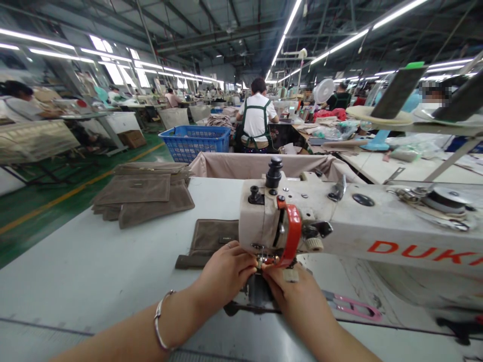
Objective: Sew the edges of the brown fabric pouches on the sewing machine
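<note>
A white sewing machine (354, 221) with a red guard (292, 234) stands on the grey table (94, 271). Both hands meet right under its needle area. My left hand (222, 274), with a bracelet on its wrist, has its fingers curled and pinched together at the needle. My right hand (296, 296) pinches at the same spot from the right. What they pinch is too small to make out. A brown fabric piece (209, 239) lies flat under the machine head, just beyond my left hand.
A stack of brown fabric pieces (145, 193) lies at the table's far left. Pink thread snips (354, 306) lie right of my right hand. A cloth bin (264, 166) hangs behind the table, with a blue basket (194, 141) and a seated worker (256, 120) beyond.
</note>
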Available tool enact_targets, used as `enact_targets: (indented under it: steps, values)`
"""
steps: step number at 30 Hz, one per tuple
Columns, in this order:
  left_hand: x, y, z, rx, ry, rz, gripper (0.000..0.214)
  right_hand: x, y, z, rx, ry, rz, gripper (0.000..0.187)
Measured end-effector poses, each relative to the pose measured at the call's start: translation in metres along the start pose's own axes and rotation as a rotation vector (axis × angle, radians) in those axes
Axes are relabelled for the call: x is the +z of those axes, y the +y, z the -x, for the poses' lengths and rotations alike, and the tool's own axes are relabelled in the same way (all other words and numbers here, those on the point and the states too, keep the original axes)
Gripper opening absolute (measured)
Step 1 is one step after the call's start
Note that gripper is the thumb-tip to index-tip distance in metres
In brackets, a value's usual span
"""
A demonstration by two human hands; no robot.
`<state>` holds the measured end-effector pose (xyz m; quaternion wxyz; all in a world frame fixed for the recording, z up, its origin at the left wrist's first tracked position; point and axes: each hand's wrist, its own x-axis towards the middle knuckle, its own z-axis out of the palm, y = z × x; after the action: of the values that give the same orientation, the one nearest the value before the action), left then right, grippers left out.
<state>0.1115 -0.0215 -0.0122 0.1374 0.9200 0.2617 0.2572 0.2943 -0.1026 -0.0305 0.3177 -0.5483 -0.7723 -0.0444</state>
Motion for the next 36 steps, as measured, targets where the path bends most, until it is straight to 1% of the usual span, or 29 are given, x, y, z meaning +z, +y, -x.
enact_targets:
  steps: [7, 13, 22, 29, 32, 35, 36]
  values:
    - [0.000, 0.001, -0.001, -0.001, 0.004, 0.005, 0.006, -0.003, -0.004, -0.003, 0.008, 0.011, 0.002, 0.020]
    - [0.000, 0.000, -0.002, -0.018, 0.012, 0.006, 0.007, -0.004, -0.004, -0.005, 0.007, -0.007, 0.017, 0.022]
    - [0.001, 0.000, -0.001, -0.037, 0.012, 0.017, 0.008, -0.001, -0.003, -0.002, 0.029, -0.006, 0.012, 0.015]
    - [0.003, 0.002, 0.003, -0.058, -0.020, 0.039, 0.010, -0.002, -0.006, -0.001, 0.054, -0.060, 0.005, 0.016]
    - [0.004, 0.002, 0.001, -0.072, -0.033, 0.028, 0.012, 0.000, -0.005, 0.000, 0.065, -0.067, 0.011, 0.018]
    - [-0.003, 0.003, -0.002, -0.070, -0.053, 0.005, 0.016, 0.000, -0.003, 0.000, 0.064, -0.056, 0.009, 0.021]
    - [-0.008, 0.005, -0.001, -0.073, -0.071, -0.014, 0.024, 0.000, -0.003, 0.001, 0.062, -0.051, 0.006, 0.022]
